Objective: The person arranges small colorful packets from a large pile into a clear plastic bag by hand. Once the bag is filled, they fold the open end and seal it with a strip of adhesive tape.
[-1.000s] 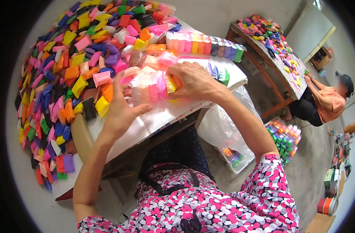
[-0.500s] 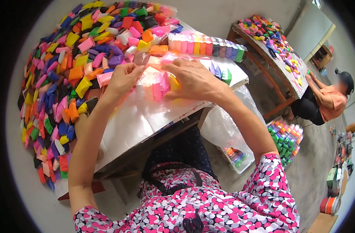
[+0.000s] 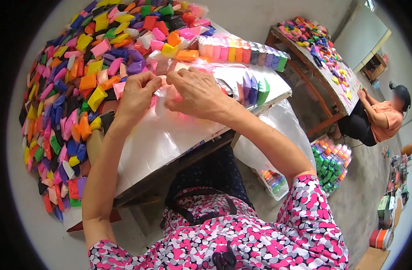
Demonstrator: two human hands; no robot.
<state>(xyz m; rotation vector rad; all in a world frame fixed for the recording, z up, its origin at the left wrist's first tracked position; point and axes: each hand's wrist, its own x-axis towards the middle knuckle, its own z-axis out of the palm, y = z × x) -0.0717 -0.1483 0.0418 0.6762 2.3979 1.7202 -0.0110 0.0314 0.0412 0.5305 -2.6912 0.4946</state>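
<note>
Over the near edge of a white-topped table [image 3: 147, 146], both my hands work at a clear plastic bag [image 3: 162, 108], its film shiny and blurred. My left hand [image 3: 136, 96] pinches the film, thumb and forefinger together. Close beside it, my right hand [image 3: 194, 93] is closed with curled fingers on the bag's other side. Pinkish colour shows through the film, though my right hand hides most of what lies there. Just right of that hand, purple and green packets [image 3: 255, 90] stand in a row.
A big heap of small coloured packets [image 3: 88, 81] covers the table's left and back. Behind my hands lies a filled clear bag of packets [image 3: 242, 51]. A white basket [image 3: 276, 189] and bagged packets [image 3: 332, 164] sit on the floor. At another table [image 3: 323, 67] a person [image 3: 381, 112] works.
My right hand has moved left towards my left hand and its fingers have curled in. The pink and yellow packets seen between my hands are now mostly hidden.
</note>
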